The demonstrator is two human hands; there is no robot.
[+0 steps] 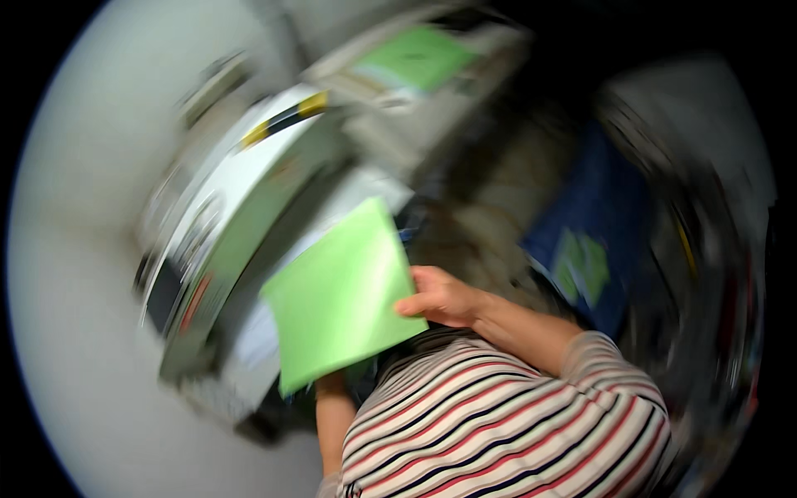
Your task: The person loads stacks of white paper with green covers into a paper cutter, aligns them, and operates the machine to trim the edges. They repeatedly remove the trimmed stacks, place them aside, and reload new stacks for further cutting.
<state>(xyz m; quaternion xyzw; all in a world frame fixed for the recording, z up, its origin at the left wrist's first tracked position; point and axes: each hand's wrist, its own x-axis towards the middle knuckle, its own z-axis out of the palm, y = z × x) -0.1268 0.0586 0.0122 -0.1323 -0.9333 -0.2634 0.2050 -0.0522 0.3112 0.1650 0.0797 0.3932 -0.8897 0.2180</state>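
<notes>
A light green sheet of paper (340, 303) is held up in front of my body, slightly bowed. Whether it is one sheet or a thin stack cannot be made out. My right hand (442, 296) is closed on its right edge, the thumb on top and the fingers underneath. My left forearm reaches up under the paper's lower edge, and the paper hides that hand and its fingers. Just beyond the paper stands a white and pale green machine (257, 178) with a yellow-and-black striped strip (284, 120) on its top edge.
Green paper (419, 56) lies on a grey machine or table (398, 124) at the far side. To the right, a dark blue surface (594, 216) bears more green pieces (581, 267). Blurred stacked items line the far right; a pale wall (75, 274) stands left.
</notes>
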